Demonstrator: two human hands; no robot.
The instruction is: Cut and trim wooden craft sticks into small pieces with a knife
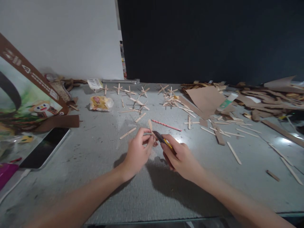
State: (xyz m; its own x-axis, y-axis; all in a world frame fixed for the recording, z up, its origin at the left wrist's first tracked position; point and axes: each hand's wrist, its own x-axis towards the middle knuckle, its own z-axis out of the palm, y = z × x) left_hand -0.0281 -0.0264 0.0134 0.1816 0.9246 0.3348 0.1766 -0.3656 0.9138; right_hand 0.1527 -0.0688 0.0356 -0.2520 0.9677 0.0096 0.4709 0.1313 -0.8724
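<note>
My left hand (138, 152) pinches a short wooden stick (150, 126) that points up and away, just above the grey tabletop (99, 177). My right hand (180, 156) is closed round a black and yellow utility knife (163, 139), its tip meeting the stick at my left fingertips. A pink pencil (166, 125) lies on the table just beyond both hands. Loose sticks (127, 133) lie near my left hand.
Several crossed stick pieces (140, 103) and loose sticks cover the far table. Brown cardboard scraps (206, 98) and a glue tube (227, 102) sit at the right. A phone (45, 147), a printed box (26, 95) and a yellow wrapper (101, 103) lie at the left.
</note>
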